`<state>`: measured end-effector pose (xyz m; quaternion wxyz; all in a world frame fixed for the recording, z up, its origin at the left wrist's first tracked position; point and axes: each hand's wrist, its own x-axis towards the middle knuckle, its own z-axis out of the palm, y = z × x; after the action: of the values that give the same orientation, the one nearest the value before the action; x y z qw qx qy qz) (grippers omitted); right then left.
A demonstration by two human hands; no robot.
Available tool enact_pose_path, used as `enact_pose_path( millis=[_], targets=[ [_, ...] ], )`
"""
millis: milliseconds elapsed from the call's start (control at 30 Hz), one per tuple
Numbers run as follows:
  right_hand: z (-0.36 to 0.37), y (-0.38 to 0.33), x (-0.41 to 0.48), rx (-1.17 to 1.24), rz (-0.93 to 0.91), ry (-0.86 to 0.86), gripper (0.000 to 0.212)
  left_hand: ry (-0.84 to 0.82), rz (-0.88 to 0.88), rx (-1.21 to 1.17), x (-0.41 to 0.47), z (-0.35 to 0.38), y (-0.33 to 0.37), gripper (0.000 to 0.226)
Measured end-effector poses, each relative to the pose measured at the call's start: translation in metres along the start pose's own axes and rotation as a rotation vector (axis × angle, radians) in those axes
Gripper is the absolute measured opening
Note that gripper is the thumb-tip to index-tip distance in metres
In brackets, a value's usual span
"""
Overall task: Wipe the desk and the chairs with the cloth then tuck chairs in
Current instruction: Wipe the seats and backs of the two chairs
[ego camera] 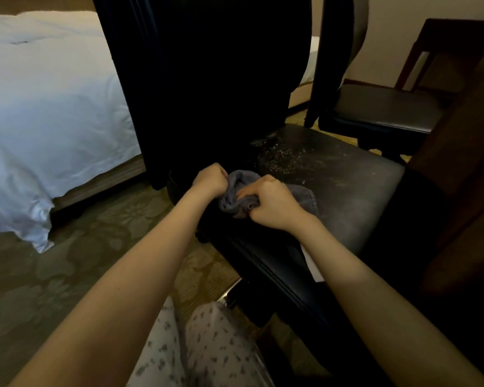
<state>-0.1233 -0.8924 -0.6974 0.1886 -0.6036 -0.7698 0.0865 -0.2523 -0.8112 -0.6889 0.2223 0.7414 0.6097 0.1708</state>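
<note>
Head view, looking down on the near chair [347,191], a dark padded office chair whose seat fills the centre of frame and whose tall backrest rises behind it.

Cloth [302,194]: grey-blue, bunched, lying on the rear left part of the seat, close to the foot of the backrest.

Left hand [210,180]: fingers curled tight, gripping the left end of the cloth next to the backrest.

Right hand [268,203]: fingers curled into the bunched middle of the cloth, holding it down against the seat. Both hands hold the same cloth, nearly touching each other.

Seat condition: pale specks [280,155] are scattered over the rear of the seat, just beyond the cloth; dull smears show on the right half.

Second chair [383,107]: dark seat, standing behind and to the right of the near chair, apart from it.

Desk [464,163]: dark brown wood along the right edge of frame, beside both chairs. Whether either seat touches it cannot be told.

Surroundings: a bed [53,107] with white covers stands at left on patterned carpet [67,261]. Patterned trousers [215,344] show at the bottom, between the forearms.
</note>
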Motion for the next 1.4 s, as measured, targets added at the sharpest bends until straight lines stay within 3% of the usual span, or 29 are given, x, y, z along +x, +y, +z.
enact_pose_path(
  millis=[167, 367, 500, 633, 733, 867, 1033, 1133, 1233, 1333, 1400],
  targets=[
    [-0.017, 0.006, -0.053, 0.115, 0.014, -0.017, 0.039, -0.027, -0.023, -0.041, -0.003, 0.006, -0.011, 0.027],
    [-0.026, 0.001, -0.080, 0.185, 0.037, 0.022, 0.043, 0.049, 0.132, -0.038, -0.025, 0.026, 0.031, 0.026],
    [-0.018, 0.011, -0.092, 0.116, 0.089, 0.183, 0.042, -0.041, 0.133, -0.026, -0.034, 0.030, 0.029, 0.026],
    [-0.026, 0.025, -0.101, 0.048, 0.312, 0.366, 0.033, -0.095, 0.134, 0.004, -0.041, 0.030, 0.024, 0.023],
    [-0.033, 0.037, -0.106, 0.026, 0.444, 0.470, 0.038, -0.098, 0.184, 0.050, -0.044, 0.036, 0.034, 0.021],
    [-0.024, 0.020, -0.112, 0.084, 0.380, 0.517, 0.037, -0.133, 0.216, 0.030, -0.043, 0.045, 0.041, 0.018],
    [0.000, -0.028, -0.127, -0.128, 0.192, 0.476, 0.032, -0.212, 0.242, -0.011, -0.033, 0.043, 0.035, 0.010],
    [-0.015, -0.009, -0.125, -0.009, 0.378, 0.450, 0.038, -0.208, 0.252, 0.013, -0.031, 0.045, 0.033, 0.018],
    [-0.024, -0.006, -0.115, -0.066, 0.490, 0.386, 0.030, -0.236, 0.245, -0.019, -0.029, 0.044, 0.033, 0.020],
    [-0.016, -0.032, -0.096, 0.010, 0.273, 0.383, 0.032, -0.324, 0.242, -0.152, -0.021, 0.026, 0.027, 0.024],
    [-0.007, -0.045, -0.086, -0.074, 0.137, 0.194, 0.037, -0.273, 0.212, -0.156, -0.016, 0.013, 0.015, 0.031]
  ],
)
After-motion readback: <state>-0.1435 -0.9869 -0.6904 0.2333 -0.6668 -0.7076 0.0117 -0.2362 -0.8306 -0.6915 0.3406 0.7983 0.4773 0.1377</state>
